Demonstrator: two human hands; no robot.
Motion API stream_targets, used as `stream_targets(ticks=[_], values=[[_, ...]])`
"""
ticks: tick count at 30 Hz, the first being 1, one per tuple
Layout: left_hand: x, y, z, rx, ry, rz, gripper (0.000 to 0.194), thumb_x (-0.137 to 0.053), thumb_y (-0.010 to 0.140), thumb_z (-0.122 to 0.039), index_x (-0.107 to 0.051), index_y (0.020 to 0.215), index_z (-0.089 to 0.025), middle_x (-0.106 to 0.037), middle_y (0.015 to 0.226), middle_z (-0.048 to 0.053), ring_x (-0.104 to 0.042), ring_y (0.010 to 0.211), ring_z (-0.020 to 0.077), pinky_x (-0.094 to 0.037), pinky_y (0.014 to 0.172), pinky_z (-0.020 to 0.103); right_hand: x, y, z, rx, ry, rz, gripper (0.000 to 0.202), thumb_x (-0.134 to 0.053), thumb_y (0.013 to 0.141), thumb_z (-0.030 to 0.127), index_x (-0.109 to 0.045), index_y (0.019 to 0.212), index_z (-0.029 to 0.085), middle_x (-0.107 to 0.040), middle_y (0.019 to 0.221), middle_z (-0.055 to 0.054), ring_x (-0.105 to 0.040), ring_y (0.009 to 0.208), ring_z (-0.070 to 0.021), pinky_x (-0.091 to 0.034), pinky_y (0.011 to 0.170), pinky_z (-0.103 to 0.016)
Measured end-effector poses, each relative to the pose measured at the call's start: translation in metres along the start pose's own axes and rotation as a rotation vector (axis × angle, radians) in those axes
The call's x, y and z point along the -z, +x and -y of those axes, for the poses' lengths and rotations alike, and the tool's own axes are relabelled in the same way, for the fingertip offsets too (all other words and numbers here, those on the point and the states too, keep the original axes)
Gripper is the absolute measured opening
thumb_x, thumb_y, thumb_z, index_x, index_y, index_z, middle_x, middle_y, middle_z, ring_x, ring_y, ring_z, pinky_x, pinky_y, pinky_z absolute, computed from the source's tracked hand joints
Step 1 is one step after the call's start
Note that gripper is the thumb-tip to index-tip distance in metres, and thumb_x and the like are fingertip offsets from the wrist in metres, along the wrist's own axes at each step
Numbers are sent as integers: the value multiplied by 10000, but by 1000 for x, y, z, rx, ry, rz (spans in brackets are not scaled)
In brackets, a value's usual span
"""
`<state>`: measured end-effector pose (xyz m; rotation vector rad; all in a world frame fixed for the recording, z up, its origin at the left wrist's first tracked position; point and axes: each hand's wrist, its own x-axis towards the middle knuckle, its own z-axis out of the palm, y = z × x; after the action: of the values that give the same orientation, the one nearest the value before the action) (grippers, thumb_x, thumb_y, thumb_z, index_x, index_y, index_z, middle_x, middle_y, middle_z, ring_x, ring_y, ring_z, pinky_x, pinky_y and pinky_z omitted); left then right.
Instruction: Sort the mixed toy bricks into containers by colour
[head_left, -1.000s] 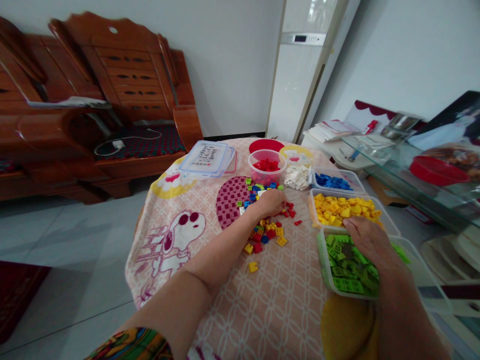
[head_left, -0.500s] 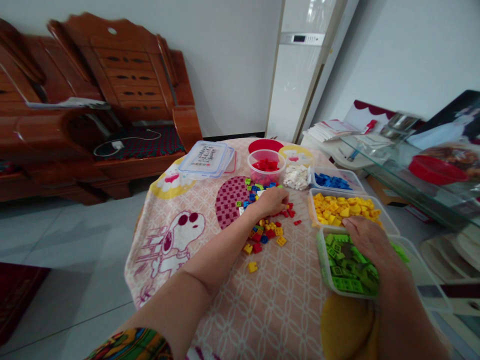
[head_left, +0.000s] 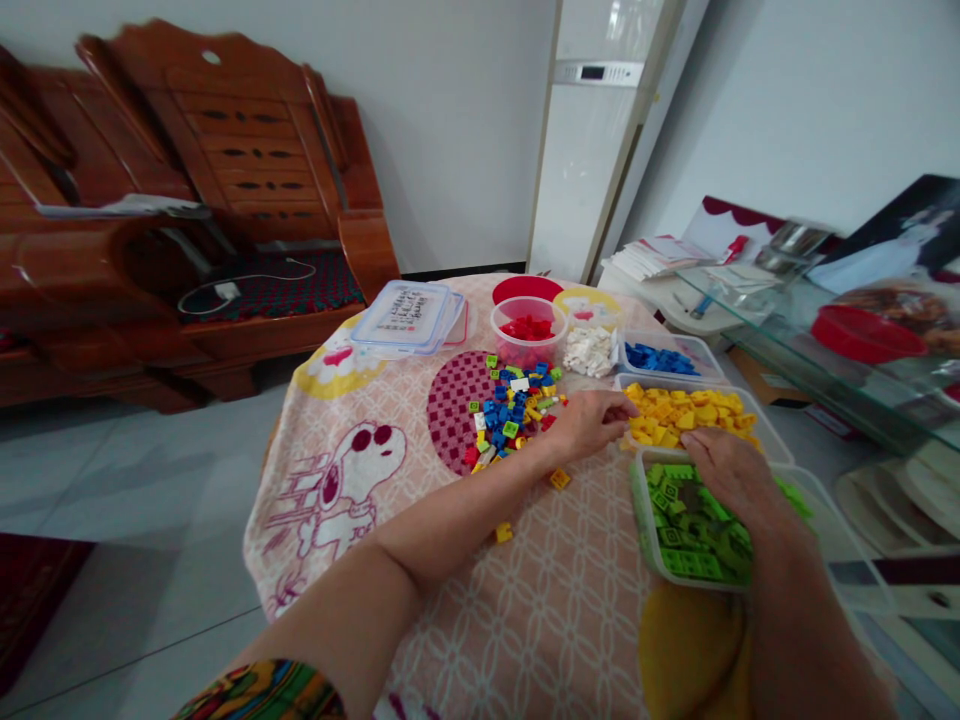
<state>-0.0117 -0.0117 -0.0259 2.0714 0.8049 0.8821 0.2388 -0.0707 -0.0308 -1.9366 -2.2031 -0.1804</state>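
Observation:
My left hand (head_left: 589,422) reaches to the near-left rim of the clear box of yellow bricks (head_left: 694,410). Its fingers are drawn together; whatever they pinch is too small to make out. A mixed pile of toy bricks (head_left: 510,405) in several colours lies left of that hand, partly hidden by my forearm. My right hand (head_left: 731,480) is over the clear box of green bricks (head_left: 690,535), its fingertips at the yellow bricks' near edge. Its fingers are bent together, and their contents are hidden. A loose yellow brick (head_left: 503,532) lies nearer on the cloth.
Beyond stand a round tub of red bricks (head_left: 529,335), a white brick heap (head_left: 589,350) and a box of blue bricks (head_left: 660,358). Box lids (head_left: 405,315) are stacked at the far left. A glass shelf (head_left: 847,370) stands beside the table on the right.
My left hand has moved right, from over the mixed pile to the yellow bricks' box, uncovering more of the pile. My right hand has stayed nearly where it was.

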Motion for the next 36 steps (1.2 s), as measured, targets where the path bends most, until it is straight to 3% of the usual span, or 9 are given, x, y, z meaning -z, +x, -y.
stream_targets(ticks=[6, 10, 13, 17, 22, 25, 28, 32, 36], values=[[-12, -2, 4, -96, -131, 16, 380, -589, 876, -66, -712, 1227, -140, -758, 1186, 126, -749, 1002, 177, -607, 860, 287, 2, -1, 1, 7, 28, 19, 373, -361, 991, 308, -653, 780, 213, -749, 875, -134, -689, 843, -271, -510, 778, -385], [-3, -2, 7, -101, -7, -12, 399, -573, 868, -68, -736, 1220, -161, -750, 1194, 120, -738, 1001, 186, -610, 890, 318, 5, -1, 4, 11, 35, -5, 345, -392, 979, 302, -650, 763, 227, -745, 856, -127, -690, 843, -270, -520, 787, -384], [4, -2, 8, -141, 120, 43, 319, -580, 874, -85, -779, 1110, -167, -757, 1174, 108, -718, 1046, 204, -584, 965, 355, 9, -1, 7, 19, 68, -66, 319, -418, 968, 299, -685, 811, 222, -756, 905, -139, -700, 882, -285, -540, 837, -420], [4, -3, 7, -193, 178, 101, 266, -557, 895, -83, -777, 1036, -135, -758, 1147, 126, -699, 1081, 213, -552, 1002, 350, 21, -2, 17, 80, 286, -208, 331, -447, 973, 328, -757, 997, 212, -772, 1112, -137, -703, 1092, -295, -533, 1012, -462], [1, -5, 8, -130, 146, 78, 369, -535, 896, -81, -689, 1223, -153, -748, 1157, 101, -704, 1000, 187, -562, 947, 339, 29, -3, 39, 242, 546, -95, 370, -460, 1005, 373, -784, 1117, 234, -755, 1248, -91, -687, 1191, -265, -523, 1072, -445], [0, -4, 10, -124, 138, 54, 518, -513, 893, -72, -569, 1402, -149, -736, 1179, 104, -700, 1029, 190, -557, 955, 349, 21, -1, 45, 294, 500, -17, 400, -442, 1007, 382, -788, 1121, 216, -754, 1247, -113, -683, 1198, -274, -525, 1070, -468], [0, -3, 11, -147, 171, 80, 494, -479, 902, -65, -594, 1379, -123, -728, 1196, 130, -692, 1065, 204, -550, 975, 361, 12, 2, 39, 288, 362, -5, 435, -404, 1013, 373, -782, 1124, 188, -750, 1237, -144, -659, 1232, -295, -493, 1098, -504], [-2, -2, 12, -161, 207, 83, 450, -463, 907, -58, -660, 1300, -153, -730, 1211, 118, -693, 1063, 198, -553, 971, 350, 6, 2, 22, 167, 179, -83, 444, -384, 1004, 362, -786, 1058, 182, -755, 1178, -172, -658, 1202, -333, -481, 1085, -545], [2, -1, 12, -164, 204, 87, 424, -492, 900, -68, -686, 1266, -158, -751, 1165, 108, -709, 996, 186, -572, 925, 336, 5, 2, 15, 151, 213, -159, 415, -427, 982, 362, -785, 1089, 183, -751, 1196, -169, -659, 1200, -331, -479, 1089, -541]])
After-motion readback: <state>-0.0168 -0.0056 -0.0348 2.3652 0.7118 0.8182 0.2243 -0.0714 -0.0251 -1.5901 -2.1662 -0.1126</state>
